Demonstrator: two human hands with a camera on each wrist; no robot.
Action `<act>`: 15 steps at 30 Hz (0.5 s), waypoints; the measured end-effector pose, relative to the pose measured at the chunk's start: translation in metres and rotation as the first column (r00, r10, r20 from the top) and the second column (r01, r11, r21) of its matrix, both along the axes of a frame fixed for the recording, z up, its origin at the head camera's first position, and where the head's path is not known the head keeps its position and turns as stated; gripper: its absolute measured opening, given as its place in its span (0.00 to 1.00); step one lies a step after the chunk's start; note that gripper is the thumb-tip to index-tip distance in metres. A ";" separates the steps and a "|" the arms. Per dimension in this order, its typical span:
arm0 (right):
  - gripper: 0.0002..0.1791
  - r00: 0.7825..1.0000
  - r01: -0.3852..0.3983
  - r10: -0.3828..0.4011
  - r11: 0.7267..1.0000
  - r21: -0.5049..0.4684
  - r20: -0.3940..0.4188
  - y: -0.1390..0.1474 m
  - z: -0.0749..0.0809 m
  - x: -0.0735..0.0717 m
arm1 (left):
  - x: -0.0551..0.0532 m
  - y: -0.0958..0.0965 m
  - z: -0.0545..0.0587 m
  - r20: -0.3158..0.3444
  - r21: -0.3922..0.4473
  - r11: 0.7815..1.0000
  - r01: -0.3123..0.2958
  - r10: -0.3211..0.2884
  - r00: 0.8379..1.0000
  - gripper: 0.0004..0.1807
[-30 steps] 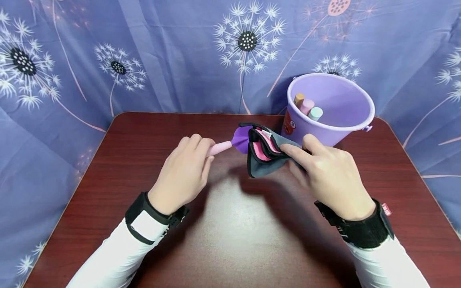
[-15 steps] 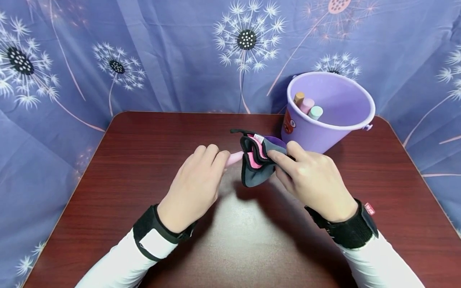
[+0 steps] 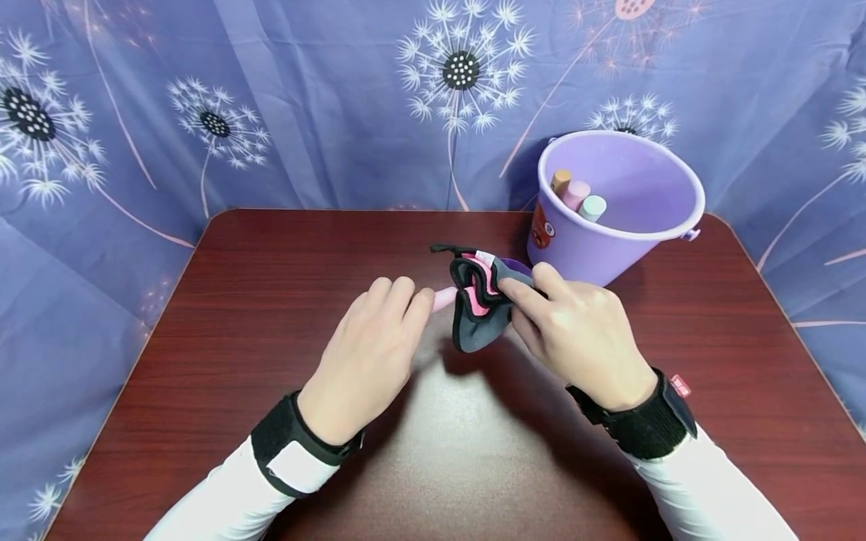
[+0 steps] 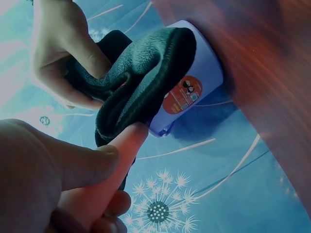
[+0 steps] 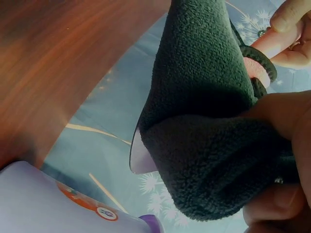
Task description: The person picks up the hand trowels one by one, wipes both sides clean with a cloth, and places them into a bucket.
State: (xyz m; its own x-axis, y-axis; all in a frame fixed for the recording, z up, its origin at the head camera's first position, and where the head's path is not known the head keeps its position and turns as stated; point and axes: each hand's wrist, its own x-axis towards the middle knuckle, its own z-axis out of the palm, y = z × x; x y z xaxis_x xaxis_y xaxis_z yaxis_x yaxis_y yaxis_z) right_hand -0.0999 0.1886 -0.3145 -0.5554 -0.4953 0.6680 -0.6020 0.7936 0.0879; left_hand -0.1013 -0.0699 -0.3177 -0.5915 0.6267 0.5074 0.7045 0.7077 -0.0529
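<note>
In the head view my left hand (image 3: 368,349) grips the pink handle (image 3: 443,299) of what looks like a small shovel. Its purple blade (image 3: 517,265) shows only as a sliver behind a folded cloth (image 3: 482,330). The cloth is grey with pink inner faces, black edging, a loop and a white tag. My right hand (image 3: 582,330) pinches it around the blade. From the left wrist, the pink handle (image 4: 99,191) runs under my left thumb up to the cloth (image 4: 146,73). In the right wrist view a corner of the purple blade (image 5: 141,153) sticks out beside the fluffy cloth (image 5: 199,160).
A light purple bucket (image 3: 602,252) stands at the back right of the brown wooden table (image 3: 304,248). Handles in tan, pink (image 3: 576,194) and mint (image 3: 592,208) lean inside it. A blue curtain with dandelion prints (image 3: 325,113) hangs behind.
My left hand has moved right and slightly toward me with the shovel. My right hand and the cloth have shifted a little left, so the cloth now covers most of the blade.
</note>
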 end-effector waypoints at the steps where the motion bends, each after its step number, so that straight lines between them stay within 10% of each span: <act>1: 0.16 1.000 0.011 -0.011 1.000 -0.007 0.002 0.001 -0.003 -0.001 | 0.000 0.000 0.000 -0.004 -0.004 1.000 -0.001 0.001 1.000 0.08; 15: 0.16 0.984 0.179 -0.175 0.973 -0.148 0.039 0.012 -0.010 -0.008 | 0.000 -0.003 0.001 -0.057 -0.035 0.999 -0.042 0.039 0.998 0.11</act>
